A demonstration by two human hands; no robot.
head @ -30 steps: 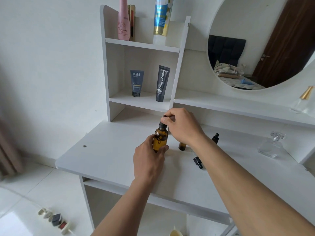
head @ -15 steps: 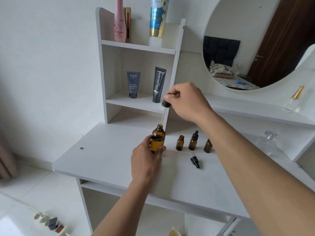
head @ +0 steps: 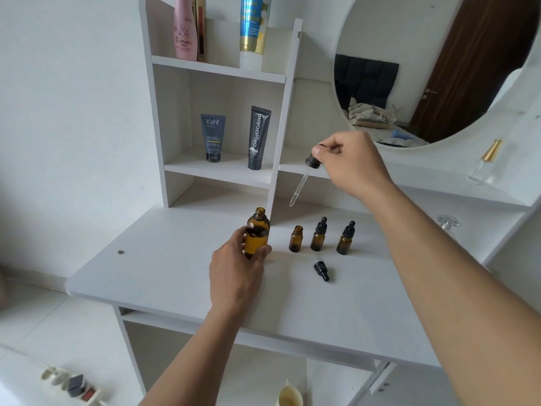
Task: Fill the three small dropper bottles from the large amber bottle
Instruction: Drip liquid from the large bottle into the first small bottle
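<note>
The large amber bottle (head: 257, 231) stands uncapped on the white desk (head: 164, 268), and my left hand (head: 237, 272) grips its lower part. My right hand (head: 349, 164) pinches the black bulb of the long glass dropper (head: 303, 181), held tilted in the air above and between the large bottle and the small ones. To the right stand three small amber bottles in a row: an uncapped one (head: 296, 239), a capped middle one (head: 319, 235) and a capped right one (head: 345, 238). A small black dropper cap (head: 321, 270) lies on the desk in front of them.
A white shelf unit at the back holds two tubes (head: 213, 137) and, higher up, a pink bottle (head: 185, 29) and other bottles. A round mirror (head: 433, 68) hangs at the right. A clear glass perfume bottle (head: 486, 162) stands on the ledge. A power strip (head: 73, 385) lies on the floor.
My right hand has lifted the long dropper out of the large bottle and carried it up and to the right. My left hand has stayed on the large bottle.
</note>
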